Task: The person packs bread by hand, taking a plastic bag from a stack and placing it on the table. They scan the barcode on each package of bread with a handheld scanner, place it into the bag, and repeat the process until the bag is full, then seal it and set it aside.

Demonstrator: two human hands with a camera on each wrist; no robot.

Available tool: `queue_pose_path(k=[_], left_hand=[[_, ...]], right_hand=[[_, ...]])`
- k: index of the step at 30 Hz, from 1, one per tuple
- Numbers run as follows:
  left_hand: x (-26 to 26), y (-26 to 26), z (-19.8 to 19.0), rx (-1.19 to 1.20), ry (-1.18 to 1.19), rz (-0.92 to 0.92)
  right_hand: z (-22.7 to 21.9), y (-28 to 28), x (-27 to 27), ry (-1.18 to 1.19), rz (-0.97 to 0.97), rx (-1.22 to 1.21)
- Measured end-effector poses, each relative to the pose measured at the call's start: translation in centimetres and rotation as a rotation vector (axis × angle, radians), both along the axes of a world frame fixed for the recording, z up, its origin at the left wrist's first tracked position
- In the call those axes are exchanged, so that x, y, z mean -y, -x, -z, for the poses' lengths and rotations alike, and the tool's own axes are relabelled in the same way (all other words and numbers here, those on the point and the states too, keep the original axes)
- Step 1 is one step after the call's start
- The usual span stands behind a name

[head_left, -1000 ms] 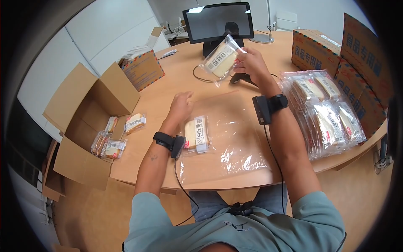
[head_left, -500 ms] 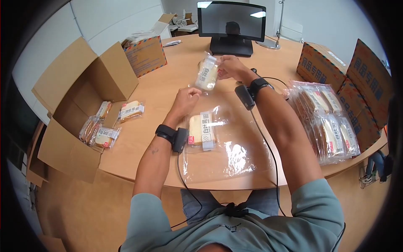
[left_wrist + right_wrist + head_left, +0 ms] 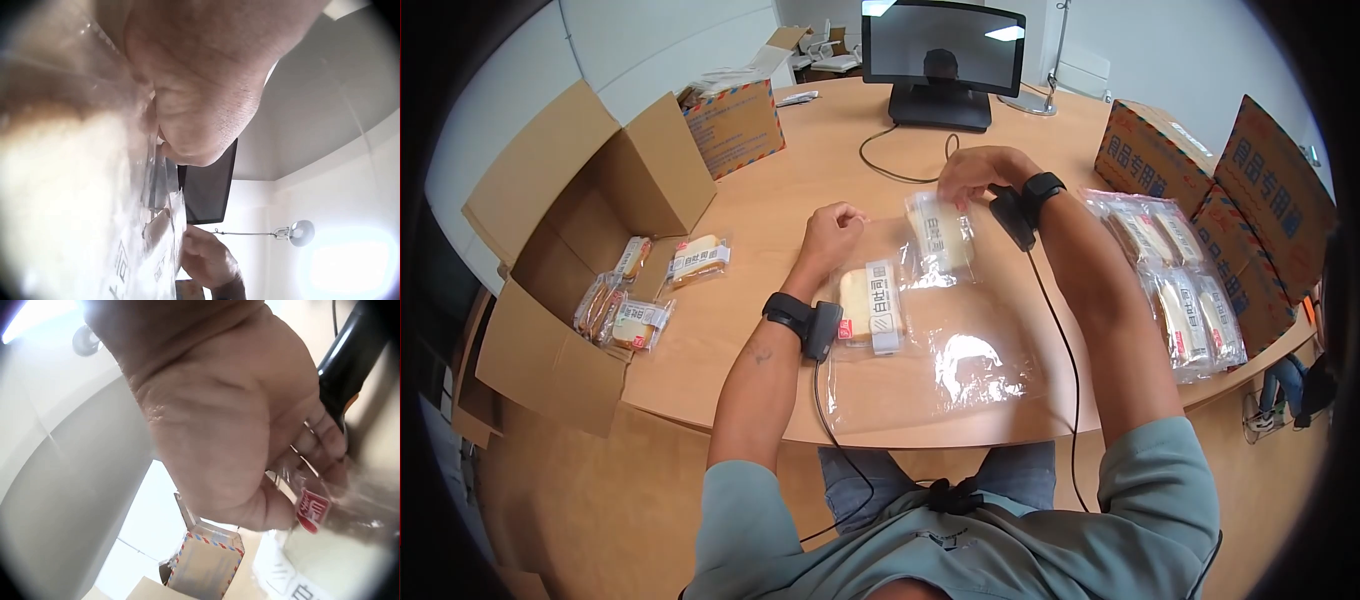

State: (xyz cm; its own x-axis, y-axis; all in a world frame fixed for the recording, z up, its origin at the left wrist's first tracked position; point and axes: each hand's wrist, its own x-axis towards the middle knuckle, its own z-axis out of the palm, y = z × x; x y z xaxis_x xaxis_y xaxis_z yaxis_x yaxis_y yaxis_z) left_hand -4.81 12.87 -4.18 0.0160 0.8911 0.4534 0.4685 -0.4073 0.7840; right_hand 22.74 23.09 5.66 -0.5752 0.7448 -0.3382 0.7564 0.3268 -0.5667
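Observation:
In the head view my right hand (image 3: 975,175) pinches the top corner of a wrapped sandwich-bread packet (image 3: 940,235). The right wrist view shows thumb and fingers at its clear film, beside a red label (image 3: 312,511). My left hand (image 3: 833,235) curls at the upper left corner of a large clear plastic bag (image 3: 920,385), gripping its edge. That bag lies flat on the table. Another bread packet (image 3: 870,305) lies at the bag's left side, just below my left hand. The held packet overlaps the bag's upper part.
An open cardboard box (image 3: 560,230) stands on its side at left, with several bread packets (image 3: 635,325) at its mouth. One loose packet (image 3: 698,258) lies beside it. At right sit filled clear bags (image 3: 1180,280) and printed boxes (image 3: 1150,155). A monitor (image 3: 943,50) stands behind.
My right hand has brought the bread packet down and toward me, from near the monitor to the upper part of the bag. My left hand stays at the bag's corner.

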Motion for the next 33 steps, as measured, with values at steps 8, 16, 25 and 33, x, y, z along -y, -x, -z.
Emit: queue_pose_path(k=[8,16,25,33], left_hand=[[-0.1,-0.2,0.3,-0.061,0.025,-0.017],[-0.1,0.0,0.4,-0.089,0.022,-0.034],[0.7,2.3,-1.1,-0.262,-0.278,-0.199],[5.3,17.8,-6.4,-0.787,0.141,-0.449]], right_hand=[[1.1,2.2,2.9,-0.276,-0.094,0.191],[2.2,3.4,3.2,-0.031,-0.083,-0.018],[2.0,-1.7,1.6,-0.652,0.235,-0.336],[6.4,-5.9,3.2,-1.014,0.754,-0.214]])
